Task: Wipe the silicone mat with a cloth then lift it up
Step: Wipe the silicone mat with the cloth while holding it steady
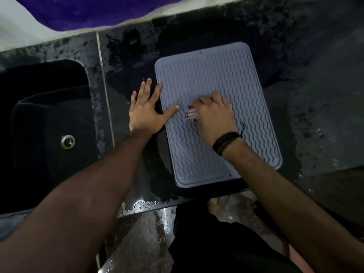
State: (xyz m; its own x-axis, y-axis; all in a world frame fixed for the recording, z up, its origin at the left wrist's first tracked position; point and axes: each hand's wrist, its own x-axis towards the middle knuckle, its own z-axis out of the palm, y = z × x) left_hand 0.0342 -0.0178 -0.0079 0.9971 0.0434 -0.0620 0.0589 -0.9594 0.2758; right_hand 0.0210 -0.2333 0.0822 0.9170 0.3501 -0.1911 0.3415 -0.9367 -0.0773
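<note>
We look down on a dark, speckled stone counter (307, 79), wet in patches, with a black sink (45, 115) sunk into it on the left and a metal drain (68, 141) in the basin floor. Along the far edge runs a pale strip with something purple (82, 10) behind it. Below the counter's near edge we see wet floor and a bare foot (213, 205).

The grey silicone mat (232, 75) lies flat on the counter to the right of the sink, its long side running away from us, its surface covered in wavy ridges and its near short edge close to the counter's front.

Our left hand (145, 113) lies flat with fingers spread and straight: the palm and most fingers rest on the counter just beside the mat's left edge, while the thumb and the tip of the index finger reach onto the mat. Our right hand (214, 113) is curled around a bunched pale cloth (191, 115), pressing it onto the middle of the mat; only a small striped bit of cloth shows beside the knuckles. A dark band (226, 142) circles the right wrist
</note>
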